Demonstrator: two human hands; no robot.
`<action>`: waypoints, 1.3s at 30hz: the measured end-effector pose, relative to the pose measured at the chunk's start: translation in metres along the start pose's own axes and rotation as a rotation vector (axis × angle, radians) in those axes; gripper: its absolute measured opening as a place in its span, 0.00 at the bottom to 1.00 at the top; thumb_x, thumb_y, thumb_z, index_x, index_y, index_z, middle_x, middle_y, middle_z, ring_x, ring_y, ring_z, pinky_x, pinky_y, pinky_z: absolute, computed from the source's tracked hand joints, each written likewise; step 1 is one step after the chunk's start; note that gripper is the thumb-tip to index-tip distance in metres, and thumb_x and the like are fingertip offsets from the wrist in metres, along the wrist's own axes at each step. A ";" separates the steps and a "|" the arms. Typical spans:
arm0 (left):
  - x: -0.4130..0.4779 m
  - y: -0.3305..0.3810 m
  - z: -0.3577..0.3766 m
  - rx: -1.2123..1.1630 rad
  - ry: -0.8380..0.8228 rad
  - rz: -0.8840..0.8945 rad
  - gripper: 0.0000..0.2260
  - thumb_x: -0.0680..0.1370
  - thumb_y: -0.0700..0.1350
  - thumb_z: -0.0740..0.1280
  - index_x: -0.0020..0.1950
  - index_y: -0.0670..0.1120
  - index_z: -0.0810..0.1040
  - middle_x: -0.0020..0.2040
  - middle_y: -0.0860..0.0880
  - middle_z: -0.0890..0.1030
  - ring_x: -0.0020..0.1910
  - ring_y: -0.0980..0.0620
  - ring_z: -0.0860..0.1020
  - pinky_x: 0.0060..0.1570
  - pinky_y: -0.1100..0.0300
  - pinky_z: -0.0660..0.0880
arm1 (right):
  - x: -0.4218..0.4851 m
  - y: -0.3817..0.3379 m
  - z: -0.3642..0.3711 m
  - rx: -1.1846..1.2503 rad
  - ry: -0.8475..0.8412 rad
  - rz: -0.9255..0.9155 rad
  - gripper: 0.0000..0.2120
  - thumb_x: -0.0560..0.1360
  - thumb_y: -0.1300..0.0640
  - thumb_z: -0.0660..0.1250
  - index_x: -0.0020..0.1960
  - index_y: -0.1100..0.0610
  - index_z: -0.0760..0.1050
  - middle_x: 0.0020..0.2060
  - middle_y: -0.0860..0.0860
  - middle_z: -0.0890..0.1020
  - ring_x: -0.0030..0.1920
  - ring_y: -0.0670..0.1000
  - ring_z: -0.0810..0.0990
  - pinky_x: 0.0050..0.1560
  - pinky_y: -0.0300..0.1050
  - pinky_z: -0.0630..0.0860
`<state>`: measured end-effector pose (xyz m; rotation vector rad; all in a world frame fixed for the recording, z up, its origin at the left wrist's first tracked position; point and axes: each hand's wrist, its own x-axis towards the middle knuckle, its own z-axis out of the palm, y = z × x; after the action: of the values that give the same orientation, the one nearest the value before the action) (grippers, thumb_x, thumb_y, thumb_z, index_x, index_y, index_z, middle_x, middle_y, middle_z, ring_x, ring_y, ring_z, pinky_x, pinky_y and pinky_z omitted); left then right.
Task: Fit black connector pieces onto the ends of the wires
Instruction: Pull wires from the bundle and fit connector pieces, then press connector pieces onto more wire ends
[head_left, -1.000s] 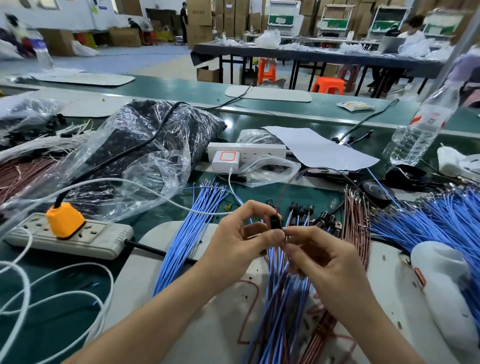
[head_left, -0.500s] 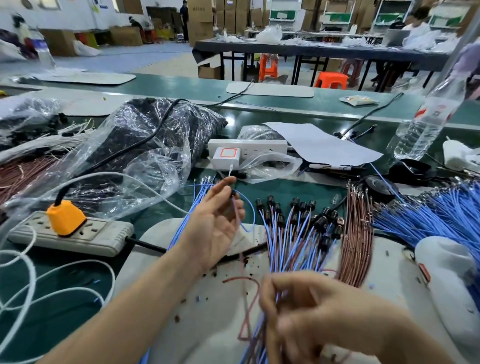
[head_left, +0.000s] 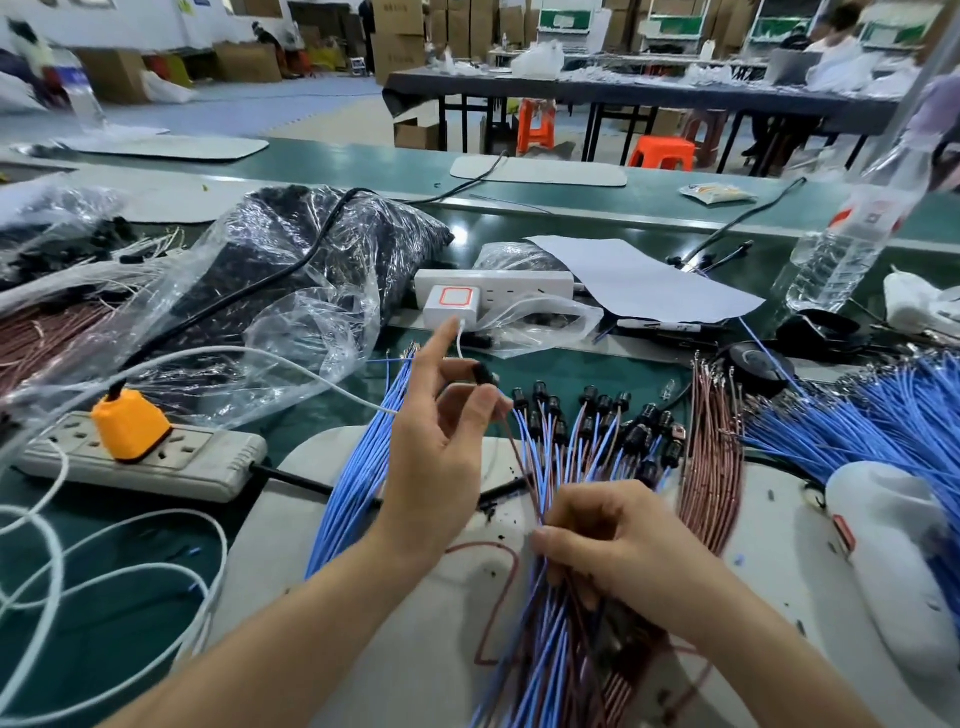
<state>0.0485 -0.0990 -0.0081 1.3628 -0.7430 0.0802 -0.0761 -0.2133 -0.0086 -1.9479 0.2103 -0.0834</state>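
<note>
Your left grip (head_left: 441, 457) pinches a small black connector (head_left: 483, 375) at 11 o'clock from your right grip (head_left: 618, 545), which clasps a bundle of thin blue and brown wires (head_left: 545, 649).

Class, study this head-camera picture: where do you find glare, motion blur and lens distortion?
Head view: glare glints on the plastic bag and the green belt; the right hand, gripping the wires, is motion-smeared, the left hand pinching a black connector sharper; the wide lens leans the water bottle at the right edge.
</note>
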 end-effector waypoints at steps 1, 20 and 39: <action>-0.003 0.002 0.001 0.092 -0.051 0.116 0.17 0.79 0.43 0.64 0.66 0.55 0.70 0.46 0.55 0.76 0.44 0.55 0.80 0.47 0.65 0.75 | 0.000 -0.002 0.001 0.036 0.040 -0.015 0.07 0.73 0.57 0.72 0.37 0.56 0.79 0.28 0.51 0.81 0.23 0.49 0.75 0.27 0.34 0.69; -0.017 0.012 0.006 0.269 -0.351 0.495 0.09 0.74 0.35 0.70 0.54 0.38 0.80 0.49 0.45 0.78 0.48 0.55 0.77 0.52 0.68 0.72 | 0.003 0.003 0.010 -0.273 0.567 -0.450 0.08 0.69 0.63 0.67 0.39 0.53 0.69 0.26 0.37 0.71 0.29 0.35 0.71 0.32 0.24 0.64; -0.017 0.017 0.009 0.221 -0.367 0.421 0.07 0.73 0.36 0.71 0.50 0.38 0.80 0.47 0.44 0.78 0.44 0.57 0.77 0.49 0.69 0.72 | 0.003 0.004 0.008 -0.200 0.583 -0.464 0.05 0.69 0.62 0.68 0.39 0.55 0.74 0.32 0.43 0.77 0.33 0.40 0.75 0.35 0.32 0.73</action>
<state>0.0238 -0.0972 -0.0023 1.4267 -1.3578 0.2556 -0.0725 -0.2082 -0.0156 -2.0951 0.1457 -0.9722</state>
